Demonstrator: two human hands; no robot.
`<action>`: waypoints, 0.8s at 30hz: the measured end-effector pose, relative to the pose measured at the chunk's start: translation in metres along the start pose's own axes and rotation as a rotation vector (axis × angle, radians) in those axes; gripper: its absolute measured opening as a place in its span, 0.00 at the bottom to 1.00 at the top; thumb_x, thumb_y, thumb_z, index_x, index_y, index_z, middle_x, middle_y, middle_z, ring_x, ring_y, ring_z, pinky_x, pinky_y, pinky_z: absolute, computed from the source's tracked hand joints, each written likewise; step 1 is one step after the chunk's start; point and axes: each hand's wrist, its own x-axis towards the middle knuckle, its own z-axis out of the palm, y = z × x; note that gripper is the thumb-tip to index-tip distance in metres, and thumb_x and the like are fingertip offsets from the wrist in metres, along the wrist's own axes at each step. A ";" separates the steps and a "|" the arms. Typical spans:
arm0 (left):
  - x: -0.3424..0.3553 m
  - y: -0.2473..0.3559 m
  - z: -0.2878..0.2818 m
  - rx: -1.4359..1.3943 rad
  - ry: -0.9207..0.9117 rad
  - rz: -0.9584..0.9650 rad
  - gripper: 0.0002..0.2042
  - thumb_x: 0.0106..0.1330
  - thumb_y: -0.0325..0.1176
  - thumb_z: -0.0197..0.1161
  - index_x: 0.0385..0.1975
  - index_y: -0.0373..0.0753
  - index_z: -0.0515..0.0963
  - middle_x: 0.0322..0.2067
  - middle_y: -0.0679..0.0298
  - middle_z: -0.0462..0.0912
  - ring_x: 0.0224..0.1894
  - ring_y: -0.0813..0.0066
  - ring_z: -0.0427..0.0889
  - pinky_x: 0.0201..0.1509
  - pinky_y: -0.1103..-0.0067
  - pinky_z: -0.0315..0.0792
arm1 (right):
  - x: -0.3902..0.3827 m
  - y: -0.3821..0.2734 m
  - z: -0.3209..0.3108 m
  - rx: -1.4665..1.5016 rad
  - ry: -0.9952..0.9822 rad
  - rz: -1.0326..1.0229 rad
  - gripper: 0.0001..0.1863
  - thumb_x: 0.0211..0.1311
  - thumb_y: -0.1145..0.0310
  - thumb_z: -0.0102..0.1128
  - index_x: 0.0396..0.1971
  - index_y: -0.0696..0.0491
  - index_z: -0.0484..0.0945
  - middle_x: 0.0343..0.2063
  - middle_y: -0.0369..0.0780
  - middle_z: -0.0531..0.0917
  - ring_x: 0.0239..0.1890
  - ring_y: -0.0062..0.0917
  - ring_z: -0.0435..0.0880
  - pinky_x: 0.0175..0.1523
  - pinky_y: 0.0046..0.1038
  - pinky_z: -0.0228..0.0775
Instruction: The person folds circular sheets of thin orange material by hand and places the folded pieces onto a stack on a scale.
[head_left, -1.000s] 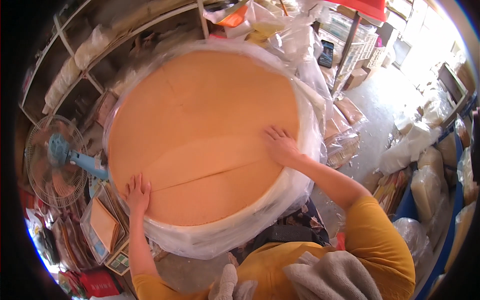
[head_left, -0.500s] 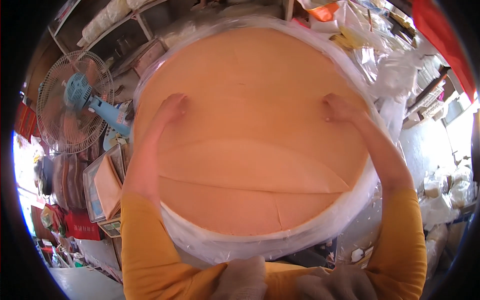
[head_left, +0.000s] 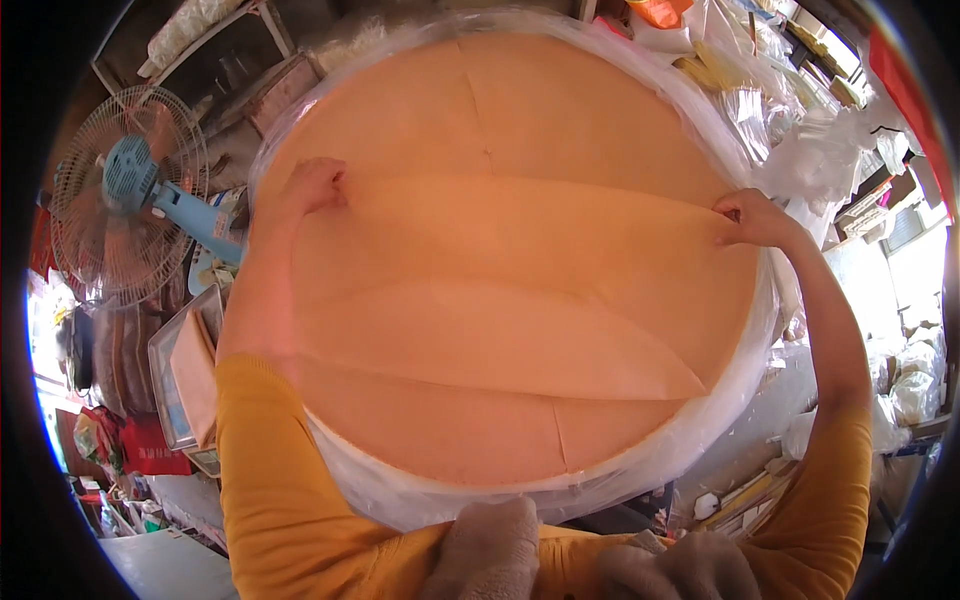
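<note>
A big round stack of thin orange sheets (head_left: 560, 110) fills the middle of the view, wrapped at its rim in clear plastic (head_left: 690, 440). A lens-shaped orange sheet (head_left: 500, 250) lies on top, folded toward me. My left hand (head_left: 312, 186) pinches its left tip near the stack's left rim. My right hand (head_left: 752, 218) pinches its right tip at the right rim. Both arms wear yellow sleeves.
A blue electric fan (head_left: 120, 215) stands at the left. Below it, trays with orange sheets (head_left: 190, 375). Shelves (head_left: 225, 45) run along the back left. Piles of clear plastic bags (head_left: 800, 130) crowd the right. Grey cloth (head_left: 490, 550) lies at my chest.
My hands went from lying flat on the stack to its left and right rims, pinched the top sheet's ends and folded it toward me. The view swung left.
</note>
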 end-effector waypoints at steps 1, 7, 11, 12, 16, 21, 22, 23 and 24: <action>-0.005 -0.003 0.001 0.092 0.190 0.085 0.16 0.43 0.28 0.70 0.31 0.40 0.71 0.31 0.59 0.75 0.41 0.58 0.75 0.42 0.71 0.68 | -0.006 0.003 0.005 -0.010 0.100 -0.028 0.17 0.39 0.70 0.70 0.34 0.58 0.81 0.22 0.38 0.79 0.26 0.20 0.74 0.33 0.26 0.67; -0.048 0.000 0.010 0.481 0.625 0.148 0.08 0.53 0.22 0.57 0.34 0.40 0.72 0.37 0.60 0.74 0.44 0.59 0.74 0.43 0.65 0.70 | -0.043 -0.004 0.045 -0.198 0.402 -0.121 0.21 0.47 0.75 0.60 0.46 0.53 0.79 0.28 0.39 0.81 0.31 0.31 0.79 0.38 0.28 0.71; -0.081 0.028 0.018 0.453 0.444 0.092 0.07 0.58 0.23 0.52 0.36 0.36 0.70 0.47 0.57 0.72 0.49 0.55 0.72 0.49 0.66 0.71 | -0.058 -0.005 0.090 -0.652 0.436 -0.395 0.30 0.48 0.79 0.56 0.56 0.47 0.73 0.24 0.39 0.74 0.30 0.33 0.75 0.39 0.32 0.70; -0.089 0.034 0.022 0.374 0.432 0.078 0.08 0.59 0.23 0.51 0.38 0.36 0.71 0.50 0.57 0.71 0.52 0.56 0.72 0.51 0.67 0.71 | -0.061 -0.008 0.100 -0.686 0.388 -0.363 0.31 0.48 0.78 0.56 0.57 0.45 0.72 0.25 0.39 0.74 0.31 0.33 0.75 0.42 0.32 0.70; -0.085 -0.003 0.041 0.435 0.493 0.200 0.11 0.59 0.27 0.55 0.41 0.37 0.71 0.58 0.58 0.69 0.57 0.58 0.71 0.53 0.72 0.71 | -0.057 -0.007 0.114 -0.671 0.365 -0.392 0.33 0.47 0.79 0.55 0.59 0.42 0.71 0.28 0.39 0.75 0.35 0.34 0.76 0.48 0.34 0.69; -0.060 0.044 0.022 -0.175 -0.046 0.070 0.21 0.52 0.35 0.62 0.47 0.42 0.72 0.56 0.62 0.71 0.58 0.64 0.70 0.60 0.64 0.63 | -0.058 -0.005 0.112 -0.681 0.347 -0.388 0.34 0.46 0.79 0.56 0.59 0.42 0.71 0.31 0.40 0.75 0.38 0.35 0.75 0.52 0.35 0.67; -0.057 0.048 0.030 -0.677 -0.059 0.112 0.24 0.52 0.39 0.63 0.51 0.44 0.71 0.57 0.63 0.72 0.59 0.66 0.70 0.62 0.60 0.59 | -0.056 -0.006 0.113 -0.703 0.351 -0.410 0.34 0.46 0.78 0.57 0.59 0.42 0.71 0.31 0.40 0.75 0.39 0.35 0.75 0.52 0.35 0.66; -0.052 0.074 0.038 -0.497 0.032 0.128 0.28 0.54 0.44 0.62 0.57 0.47 0.68 0.60 0.63 0.68 0.62 0.63 0.66 0.64 0.55 0.54 | -0.058 -0.006 0.111 -0.705 0.348 -0.401 0.34 0.46 0.78 0.57 0.59 0.42 0.71 0.31 0.40 0.75 0.39 0.35 0.75 0.52 0.35 0.66; -0.049 0.107 0.046 -0.317 0.123 0.143 0.31 0.56 0.49 0.61 0.62 0.51 0.64 0.64 0.63 0.64 0.65 0.61 0.62 0.65 0.50 0.50 | -0.059 -0.006 0.107 -0.742 0.272 -0.334 0.33 0.47 0.76 0.58 0.58 0.43 0.71 0.33 0.40 0.76 0.41 0.35 0.75 0.54 0.36 0.66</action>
